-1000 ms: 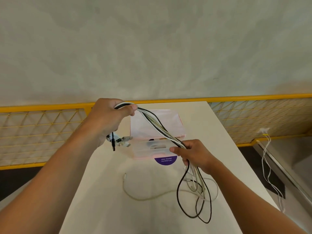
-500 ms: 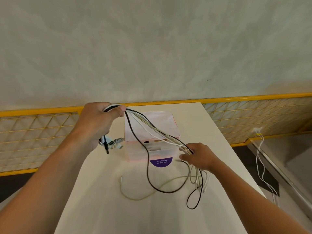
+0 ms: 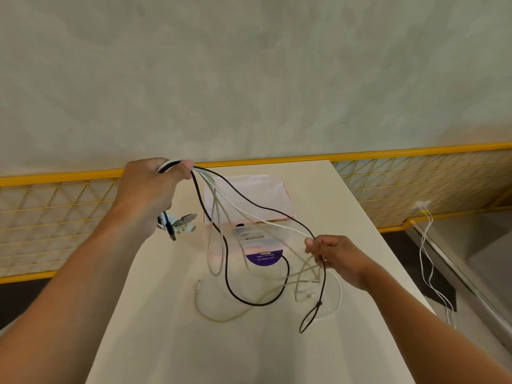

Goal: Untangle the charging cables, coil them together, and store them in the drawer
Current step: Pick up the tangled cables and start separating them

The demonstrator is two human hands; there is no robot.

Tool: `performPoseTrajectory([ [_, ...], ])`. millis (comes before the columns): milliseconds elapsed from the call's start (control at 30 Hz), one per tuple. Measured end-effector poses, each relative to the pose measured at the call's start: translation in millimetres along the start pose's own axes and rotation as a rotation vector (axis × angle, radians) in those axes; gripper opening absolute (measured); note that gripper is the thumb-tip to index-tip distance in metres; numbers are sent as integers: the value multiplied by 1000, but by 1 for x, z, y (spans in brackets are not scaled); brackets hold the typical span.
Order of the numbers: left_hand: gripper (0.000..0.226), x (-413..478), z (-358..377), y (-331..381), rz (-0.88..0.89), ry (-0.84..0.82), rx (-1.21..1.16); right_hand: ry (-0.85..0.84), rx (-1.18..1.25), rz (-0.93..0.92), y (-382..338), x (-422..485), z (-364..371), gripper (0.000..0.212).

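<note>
Where a second ago the cables (image 3: 169,165) ran as one tight rope between my hands, they now hang fanned apart and slack. Nearest me, on the white table (image 3: 180,350), a pale loop (image 3: 197,299) lies flat. The black cable (image 3: 226,273) sags to the surface in a wide bow, a small closed loop dangling off its end. Reading: the bundle has been let loose for sorting, so this is untangling work yet — no coil begun, nothing stored.

Right hand (image 3: 336,254): thumb and forefinger pinched together on the black cable and, it seems, a white strand beside it. The other fingers curl under; pale strands cross just below them.

Beyond it, the small pink drawer box (image 3: 249,195) with a purple sticker (image 3: 264,259) at its front sits mid-table. Whether its drawer is pulled out I cannot tell.

Left hand (image 3: 151,189), held higher and farther: fist closed round the gathered ends, black and white strands emerging by the thumb, plugs (image 3: 172,231) hanging under the wrist.

Behind — yellow mesh railing (image 3: 415,173), then grey wall (image 3: 249,79).
</note>
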State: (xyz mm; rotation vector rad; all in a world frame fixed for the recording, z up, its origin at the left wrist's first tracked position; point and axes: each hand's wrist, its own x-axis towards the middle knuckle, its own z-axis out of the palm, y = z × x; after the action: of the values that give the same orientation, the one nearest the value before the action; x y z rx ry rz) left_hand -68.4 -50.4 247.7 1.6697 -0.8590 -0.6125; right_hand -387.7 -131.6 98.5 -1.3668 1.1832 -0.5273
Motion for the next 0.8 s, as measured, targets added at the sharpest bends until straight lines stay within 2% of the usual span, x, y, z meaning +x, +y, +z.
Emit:
performPoseTrajectory([
  [167, 25, 3, 0, 1, 6, 37, -37, 64, -50, 6, 8, -1, -8, 29],
  [300, 19, 4, -2, 3, 3, 66, -51, 99, -111, 68, 19, 1, -13, 8],
  [400, 18, 2, -3, 6, -4, 87, -69, 240, -97, 138, 29, 2, -17, 7],
  [533, 19, 0, -3, 4, -14, 98, -78, 520, -206, 232, 40, 3, -22, 15],
  [633, 17, 1, -3, 0, -17, 86, -73, 588, 65, 227, 39, 3, -23, 16],
  [700, 17, 1, -1, -5, -16, 71, -55, 544, 204, 163, 32, 2, -21, 16],
  [800, 29, -1, 5, -12, 4, 46, -19, 458, 293, 41, 18, 2, -18, 19],
])
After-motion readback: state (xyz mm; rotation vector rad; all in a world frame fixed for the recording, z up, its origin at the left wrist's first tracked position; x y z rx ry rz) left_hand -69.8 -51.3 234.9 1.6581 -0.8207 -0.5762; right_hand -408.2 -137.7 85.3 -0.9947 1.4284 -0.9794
